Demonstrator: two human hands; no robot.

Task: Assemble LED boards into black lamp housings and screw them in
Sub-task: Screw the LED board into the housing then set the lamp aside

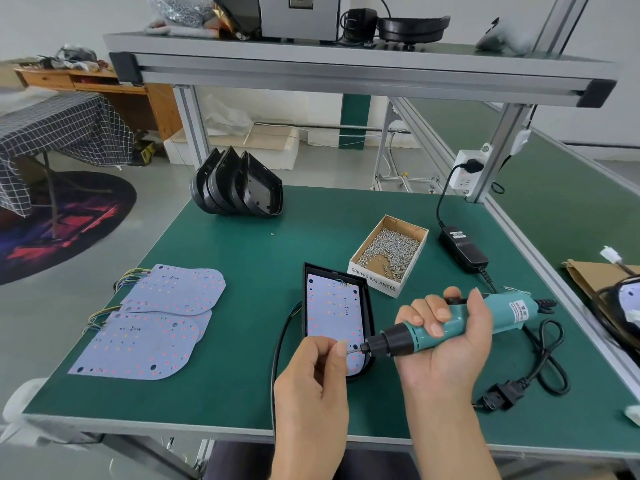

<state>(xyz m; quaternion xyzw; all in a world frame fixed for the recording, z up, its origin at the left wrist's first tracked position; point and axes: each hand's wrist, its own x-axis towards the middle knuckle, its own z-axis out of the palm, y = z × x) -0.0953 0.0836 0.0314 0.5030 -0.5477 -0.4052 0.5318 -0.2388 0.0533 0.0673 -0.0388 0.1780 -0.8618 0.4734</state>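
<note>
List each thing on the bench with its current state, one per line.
Left hand: pinching a screw at the driver tip.
Right hand: gripping electric screwdriver.
Lamp housing: flat, LED board inside.
Spare LED boards: loose, overlapping.
Empty housings: stacked on edge.
Screw box: open, partly full.

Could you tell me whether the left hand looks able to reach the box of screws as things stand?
Probably yes. The left hand is pinching a screw at the driver tip, but the box of screws sits open-topped just beyond the housing, with only bare mat around it. The right hand stays off to the side.
</note>
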